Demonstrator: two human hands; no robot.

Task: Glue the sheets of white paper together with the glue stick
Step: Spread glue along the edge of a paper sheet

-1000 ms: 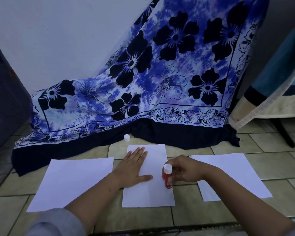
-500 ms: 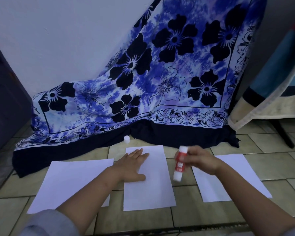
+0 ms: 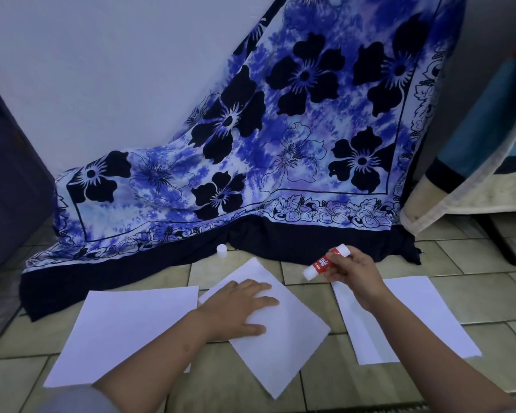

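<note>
Pressing flat, the spread left hand [image 3: 239, 308] pins the middle sheet [image 3: 283, 332], turned cornerwise. At its two o'clock the right hand [image 3: 352, 271] pinches the glue stick [image 3: 325, 261], long axis slanting toward eight o'clock, nearer that sheet's far-right edge.

Three white sheets lie flat on the tiled floor. The middle sheet [image 3: 283, 332] is turned cornerwise, like a diamond, one corner pointing away and one toward the viewer; its left corner touches or just overlaps the left sheet. The left sheet [image 3: 125, 329] lies squarely just left of the middle sheet. The right sheet [image 3: 414, 311] lies right of the middle sheet, apart from it, with a lengthwise fold line near its left edge. The glue stick [image 3: 322, 263], red with white ends and white lettering, is held in the air above and right of the middle sheet's far corner, tilted, its lower end pointing down-left. Its white cap [image 3: 221, 251] stands on the floor beyond the middle sheet.
</note>
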